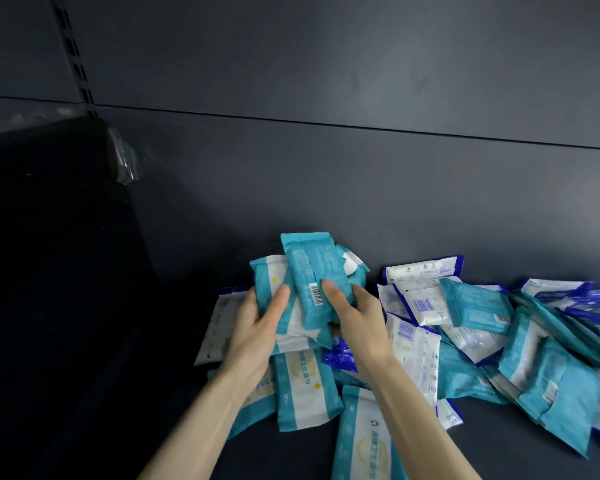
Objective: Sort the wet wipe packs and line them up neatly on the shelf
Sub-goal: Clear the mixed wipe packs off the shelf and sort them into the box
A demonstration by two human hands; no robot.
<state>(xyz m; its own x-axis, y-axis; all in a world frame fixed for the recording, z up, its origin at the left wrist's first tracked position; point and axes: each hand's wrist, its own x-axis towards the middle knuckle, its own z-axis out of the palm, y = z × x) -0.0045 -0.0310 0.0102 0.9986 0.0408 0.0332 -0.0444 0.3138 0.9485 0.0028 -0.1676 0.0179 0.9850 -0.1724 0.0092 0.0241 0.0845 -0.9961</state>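
In the head view, a bundle of teal packs is held up just above the shelf, in front of the dark back panel. It is clasped from both sides. The left hand is curled round its left edge with the thumb laid across the front. The right hand is curled round its right edge with the thumb pressed beside the barcode of the front pack. The packs are gripped on end and fanned unevenly, so it is judged that one colour is being gathered and squared up between the palms before being stood in a row. The remaining stock is left as a loose heap to the right and beneath the forearms. There, teal packs are mixed with blue-and-white packs, overlapped at all angles, and no finished line can be made out. The sorting is therefore judged to be at an early stage. To the left, a dark bulk edged with clear plastic film is seen below a slotted upright. What it is cannot be told.
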